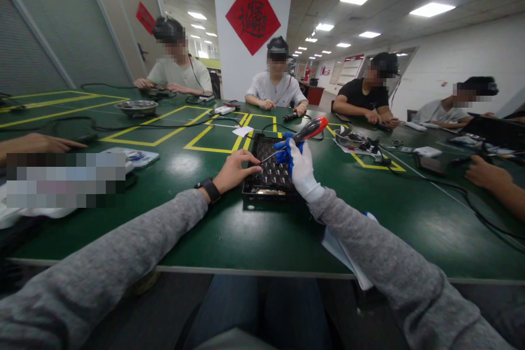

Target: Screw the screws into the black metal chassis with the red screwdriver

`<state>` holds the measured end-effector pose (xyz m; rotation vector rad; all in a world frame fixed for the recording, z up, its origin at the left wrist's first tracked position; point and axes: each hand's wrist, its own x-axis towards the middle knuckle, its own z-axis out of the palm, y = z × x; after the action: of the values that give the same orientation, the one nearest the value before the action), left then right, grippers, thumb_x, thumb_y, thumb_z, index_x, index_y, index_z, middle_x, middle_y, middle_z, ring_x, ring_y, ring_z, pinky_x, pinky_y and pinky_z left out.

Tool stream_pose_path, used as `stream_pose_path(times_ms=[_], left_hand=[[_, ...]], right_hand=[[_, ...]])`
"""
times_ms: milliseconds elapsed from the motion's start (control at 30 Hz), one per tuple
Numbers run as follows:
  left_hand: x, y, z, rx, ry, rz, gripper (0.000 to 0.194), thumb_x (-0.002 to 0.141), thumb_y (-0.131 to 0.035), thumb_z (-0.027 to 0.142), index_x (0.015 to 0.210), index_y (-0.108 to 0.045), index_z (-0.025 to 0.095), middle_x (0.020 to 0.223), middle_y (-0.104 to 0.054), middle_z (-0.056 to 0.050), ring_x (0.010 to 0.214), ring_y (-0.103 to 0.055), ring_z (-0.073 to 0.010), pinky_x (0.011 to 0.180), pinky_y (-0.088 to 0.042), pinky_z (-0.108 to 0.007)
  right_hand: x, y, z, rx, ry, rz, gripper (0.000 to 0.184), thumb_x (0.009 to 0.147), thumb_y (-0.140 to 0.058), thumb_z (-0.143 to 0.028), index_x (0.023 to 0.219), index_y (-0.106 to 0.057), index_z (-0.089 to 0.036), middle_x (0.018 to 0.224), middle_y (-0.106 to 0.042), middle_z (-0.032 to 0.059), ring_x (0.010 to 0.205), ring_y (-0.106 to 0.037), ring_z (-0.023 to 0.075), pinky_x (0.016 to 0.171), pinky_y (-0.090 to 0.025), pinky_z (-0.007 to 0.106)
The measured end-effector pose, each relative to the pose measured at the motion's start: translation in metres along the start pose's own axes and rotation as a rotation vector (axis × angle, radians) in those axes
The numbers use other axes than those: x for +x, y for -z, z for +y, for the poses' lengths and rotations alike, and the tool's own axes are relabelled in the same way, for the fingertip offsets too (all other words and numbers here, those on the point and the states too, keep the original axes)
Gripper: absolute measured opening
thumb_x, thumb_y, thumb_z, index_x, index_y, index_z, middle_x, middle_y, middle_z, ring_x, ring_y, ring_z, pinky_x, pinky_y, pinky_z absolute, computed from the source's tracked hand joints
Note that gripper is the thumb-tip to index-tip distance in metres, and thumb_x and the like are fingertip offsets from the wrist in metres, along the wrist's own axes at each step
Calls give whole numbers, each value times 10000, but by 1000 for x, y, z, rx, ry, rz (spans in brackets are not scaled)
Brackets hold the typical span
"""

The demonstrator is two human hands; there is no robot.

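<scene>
A black open electronic device [273, 175] lies on the green table [262, 240] in front of me. My right hand [297, 167], in a white glove with blue fingertips, grips a screwdriver [305, 132] with a red and black handle; its thin shaft slants down to the left toward the device. My bare left hand [235, 170], with a black watch on the wrist, rests at the device's left edge, fingers curled near the screwdriver tip. Whether it pinches anything is too small to tell.
Yellow tape lines [213, 136] mark the table. A metal bowl [136, 107] sits far left, black cables [451, 191] run at the right, white paper [340, 249] lies under my right forearm. Several people sit around the far side; other hands [486, 170] reach in at both edges.
</scene>
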<state>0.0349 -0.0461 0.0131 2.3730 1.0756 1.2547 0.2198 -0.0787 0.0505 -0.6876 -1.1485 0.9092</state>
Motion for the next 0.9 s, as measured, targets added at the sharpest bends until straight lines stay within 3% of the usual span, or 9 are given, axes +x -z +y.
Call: stream_pose_path(times_ms=[333, 900], left_hand=[[1, 3, 7, 196, -73, 23, 251, 699, -654, 443, 793, -682, 213, 885, -598, -45, 883, -493, -204, 814, -345, -354], [2, 6, 12, 295, -126, -12, 233, 690, -667, 435, 780, -696, 222, 855, -594, -50, 884, -473, -218, 770, -316, -356]], right_hand=[[-5, -2, -4, -11, 32, -53, 367, 798, -504, -445, 1071, -509, -200, 799, -626, 8, 596, -552, 83, 575, -481, 226], [-11, -5, -9, -140, 68, -98, 409, 772, -540, -448, 1100, -481, -212, 808, -631, -1, 622, -558, 86, 639, -498, 237]])
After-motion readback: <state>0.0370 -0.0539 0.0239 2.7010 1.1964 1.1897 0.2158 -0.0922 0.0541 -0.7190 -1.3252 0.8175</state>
